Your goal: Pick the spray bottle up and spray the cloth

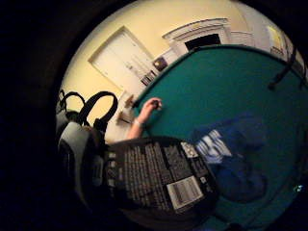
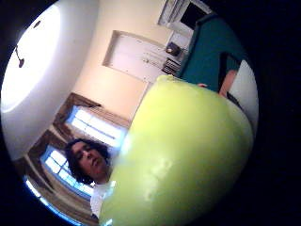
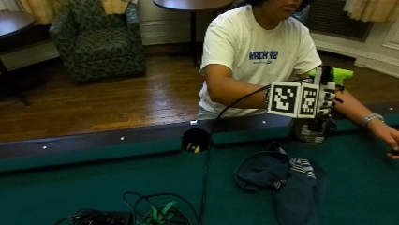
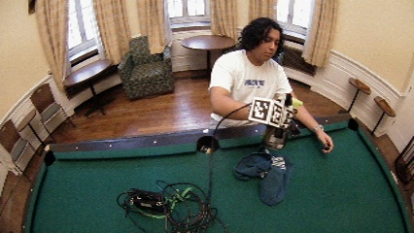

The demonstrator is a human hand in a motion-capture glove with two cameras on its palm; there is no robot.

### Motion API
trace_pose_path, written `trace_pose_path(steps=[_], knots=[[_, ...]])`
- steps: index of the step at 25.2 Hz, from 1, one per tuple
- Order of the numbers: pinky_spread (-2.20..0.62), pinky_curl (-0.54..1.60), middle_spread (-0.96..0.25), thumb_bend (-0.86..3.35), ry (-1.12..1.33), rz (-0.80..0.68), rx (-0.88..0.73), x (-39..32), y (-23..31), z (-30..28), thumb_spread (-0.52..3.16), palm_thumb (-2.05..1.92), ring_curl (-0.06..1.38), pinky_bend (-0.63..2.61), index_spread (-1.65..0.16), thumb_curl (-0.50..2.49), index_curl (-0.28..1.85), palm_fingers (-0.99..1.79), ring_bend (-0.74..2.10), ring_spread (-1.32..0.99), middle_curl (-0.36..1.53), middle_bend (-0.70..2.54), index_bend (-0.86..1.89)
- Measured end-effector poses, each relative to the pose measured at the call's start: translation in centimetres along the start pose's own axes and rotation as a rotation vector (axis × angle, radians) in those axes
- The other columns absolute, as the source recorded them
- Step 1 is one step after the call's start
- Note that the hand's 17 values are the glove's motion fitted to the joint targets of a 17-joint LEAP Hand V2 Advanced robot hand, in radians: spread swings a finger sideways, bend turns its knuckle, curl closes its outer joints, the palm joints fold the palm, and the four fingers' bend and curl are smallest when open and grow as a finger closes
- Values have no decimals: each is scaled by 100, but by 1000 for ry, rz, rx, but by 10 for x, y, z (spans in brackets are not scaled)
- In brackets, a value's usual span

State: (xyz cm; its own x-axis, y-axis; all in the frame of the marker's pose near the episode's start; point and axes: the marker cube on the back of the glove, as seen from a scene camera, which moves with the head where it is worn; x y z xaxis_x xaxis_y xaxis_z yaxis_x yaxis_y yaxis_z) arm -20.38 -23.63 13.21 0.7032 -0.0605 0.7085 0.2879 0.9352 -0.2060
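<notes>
Gloved right hand (image 3: 324, 98), fingers wrapped round black-labelled, lime-topped spray bottle (image 3: 312, 129) near tabletop (image 3: 93, 187) edge; crumpled navy cloth (image 3: 287, 180) below, open felt around.

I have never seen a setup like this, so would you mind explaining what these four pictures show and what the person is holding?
There is no machine here: a person sits at a green felt-covered table and works with a black-gloved right hand. Two pictures come from a camera across the table, one closer and one wider. The two round pictures come from small cameras on that hand's palm, looking outward.

The gloved hand has its grip around a spray bottle with a lime-green top and a dark printed label, held up above the table edge. The green top fills the thumb-side view, and the label fills the little-finger-side view.

A crumpled dark blue cloth lies on the felt in front of the bottle. The bare left hand rests on the table.
</notes>
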Motion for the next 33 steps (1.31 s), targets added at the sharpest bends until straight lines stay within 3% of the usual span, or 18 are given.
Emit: trace_pose_path(steps=[12, 33], knots=[[-31, 39, -20, -3, -183, 102, -14, 86, -24, 149, 29, 89, 48, 40, -27, 83, 61, 137, 71, -22, 56, 68, 40], [-32, 39, -21, -3, -178, 124, 75, 120, -106, 189, 28, 88, 49, 40, -28, 84, 61, 139, 74, -22, 57, 68, 40]])
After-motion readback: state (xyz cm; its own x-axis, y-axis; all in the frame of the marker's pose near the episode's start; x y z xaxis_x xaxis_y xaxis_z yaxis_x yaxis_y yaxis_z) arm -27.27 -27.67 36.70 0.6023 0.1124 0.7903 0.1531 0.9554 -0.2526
